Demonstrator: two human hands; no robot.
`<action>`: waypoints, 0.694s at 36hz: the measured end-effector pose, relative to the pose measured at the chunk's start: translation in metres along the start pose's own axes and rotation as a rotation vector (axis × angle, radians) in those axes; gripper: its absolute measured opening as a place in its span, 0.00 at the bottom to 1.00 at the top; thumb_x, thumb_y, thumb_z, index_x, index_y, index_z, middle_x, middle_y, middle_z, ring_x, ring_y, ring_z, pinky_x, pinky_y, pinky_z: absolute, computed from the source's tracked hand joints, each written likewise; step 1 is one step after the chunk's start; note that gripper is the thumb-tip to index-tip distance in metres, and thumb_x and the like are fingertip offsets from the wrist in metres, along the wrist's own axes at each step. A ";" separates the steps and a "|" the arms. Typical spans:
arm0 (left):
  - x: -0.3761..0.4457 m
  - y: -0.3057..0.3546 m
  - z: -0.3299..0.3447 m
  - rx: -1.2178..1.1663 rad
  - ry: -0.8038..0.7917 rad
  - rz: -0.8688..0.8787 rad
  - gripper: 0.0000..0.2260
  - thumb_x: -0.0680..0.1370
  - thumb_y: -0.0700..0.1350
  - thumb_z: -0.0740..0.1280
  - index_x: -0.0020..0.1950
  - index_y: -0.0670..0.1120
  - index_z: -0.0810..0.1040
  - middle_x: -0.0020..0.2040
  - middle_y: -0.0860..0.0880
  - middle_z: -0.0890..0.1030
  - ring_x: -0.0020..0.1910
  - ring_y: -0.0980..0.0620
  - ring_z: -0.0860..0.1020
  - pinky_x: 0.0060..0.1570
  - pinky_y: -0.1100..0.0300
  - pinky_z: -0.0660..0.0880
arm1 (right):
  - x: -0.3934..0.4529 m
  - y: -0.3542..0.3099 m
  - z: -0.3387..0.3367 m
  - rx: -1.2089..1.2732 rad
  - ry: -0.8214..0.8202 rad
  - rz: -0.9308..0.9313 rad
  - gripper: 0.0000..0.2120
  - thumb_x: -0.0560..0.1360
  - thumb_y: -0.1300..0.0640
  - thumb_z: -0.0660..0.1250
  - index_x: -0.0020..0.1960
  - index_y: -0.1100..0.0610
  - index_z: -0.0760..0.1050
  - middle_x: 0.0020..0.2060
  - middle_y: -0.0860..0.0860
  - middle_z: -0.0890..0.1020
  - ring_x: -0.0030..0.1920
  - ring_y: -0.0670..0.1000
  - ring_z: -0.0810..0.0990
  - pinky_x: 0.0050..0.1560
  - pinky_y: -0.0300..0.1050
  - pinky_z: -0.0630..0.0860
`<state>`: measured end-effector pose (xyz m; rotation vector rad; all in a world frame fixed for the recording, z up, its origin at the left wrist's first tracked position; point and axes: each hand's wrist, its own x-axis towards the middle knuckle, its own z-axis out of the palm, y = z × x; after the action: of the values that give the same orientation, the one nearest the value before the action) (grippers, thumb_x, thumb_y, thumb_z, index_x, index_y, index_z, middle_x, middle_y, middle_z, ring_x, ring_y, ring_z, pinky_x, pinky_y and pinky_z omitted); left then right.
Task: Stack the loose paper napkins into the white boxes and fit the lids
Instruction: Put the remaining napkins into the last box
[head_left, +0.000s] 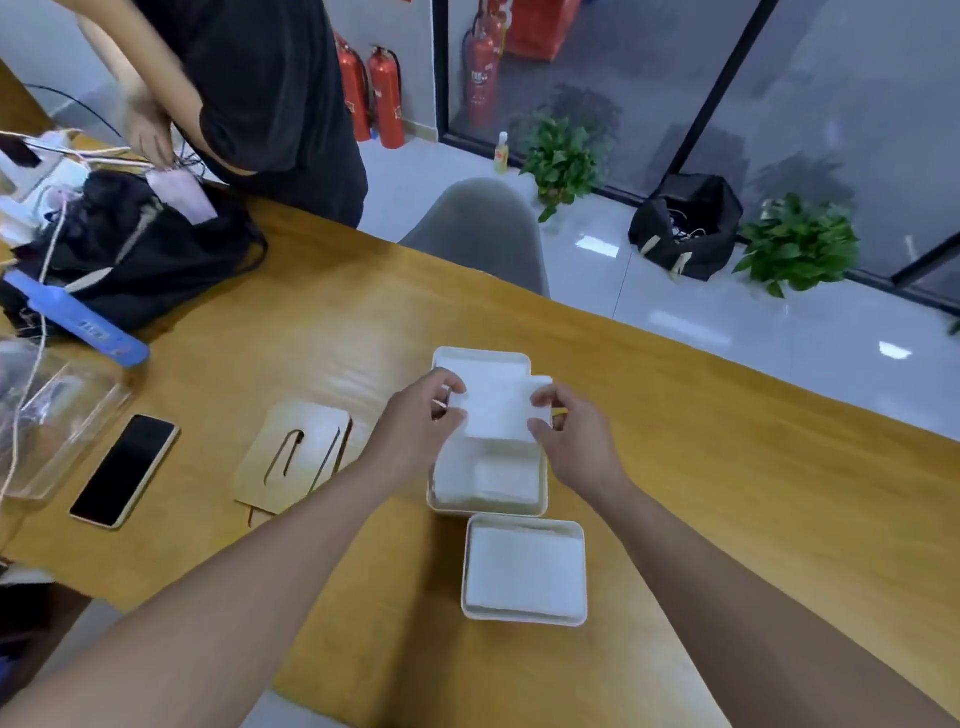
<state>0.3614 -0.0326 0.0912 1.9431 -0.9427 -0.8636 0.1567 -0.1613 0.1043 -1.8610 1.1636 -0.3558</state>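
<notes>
A broad wooden table (701, 467) with a smooth yellow-brown top fills the middle and lower part of the frame, running from the left edge to the right. On it, just right of centre, stands a long white box (441, 499) with rounded corners and thin stiff walls, already holding some napkins low down; touching its near end, lower in the frame, sits a smaller white box (524, 621) filled with a flat layer of napkins. To the left of centre lie two pale wooden lids (296, 457), flat rounded boards with slots cut through them (neither is on a box yet). Above the long box, at the centre of the frame, a square stack of napkins (498, 410) is held between both hands: the left hand (421, 421) pinches its left edge with thumb and fingertips, and the right hand (571, 431) pinches the right edge the same way. The napkins look very light, soft and limp, with a faintly textured matt surface, so I judge they will sag or slide apart if gripped at one corner; holding opposite edges, as here, should keep the stack square while it goes down into the box.
</notes>
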 end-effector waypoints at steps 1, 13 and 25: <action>0.010 -0.004 -0.001 0.023 0.010 0.010 0.11 0.82 0.43 0.72 0.56 0.61 0.78 0.48 0.53 0.80 0.36 0.58 0.78 0.35 0.68 0.72 | 0.010 0.001 0.006 -0.030 0.009 0.001 0.11 0.81 0.63 0.72 0.59 0.50 0.79 0.55 0.43 0.82 0.38 0.48 0.76 0.45 0.46 0.77; 0.057 -0.037 -0.002 0.274 0.036 0.079 0.12 0.83 0.44 0.71 0.64 0.57 0.79 0.42 0.57 0.76 0.42 0.54 0.77 0.42 0.53 0.75 | 0.053 0.014 0.042 -0.238 0.012 -0.065 0.16 0.82 0.59 0.72 0.68 0.48 0.78 0.64 0.44 0.79 0.50 0.45 0.78 0.56 0.51 0.79; 0.063 -0.025 -0.009 0.566 -0.121 0.321 0.16 0.84 0.47 0.71 0.72 0.48 0.79 0.62 0.50 0.77 0.66 0.46 0.71 0.67 0.49 0.72 | 0.069 0.021 0.035 -0.569 -0.069 -0.277 0.14 0.81 0.57 0.72 0.66 0.55 0.81 0.69 0.53 0.77 0.67 0.59 0.74 0.68 0.58 0.71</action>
<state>0.4073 -0.0727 0.0596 2.1221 -1.6573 -0.5664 0.2026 -0.2037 0.0540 -2.5209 1.0262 -0.1114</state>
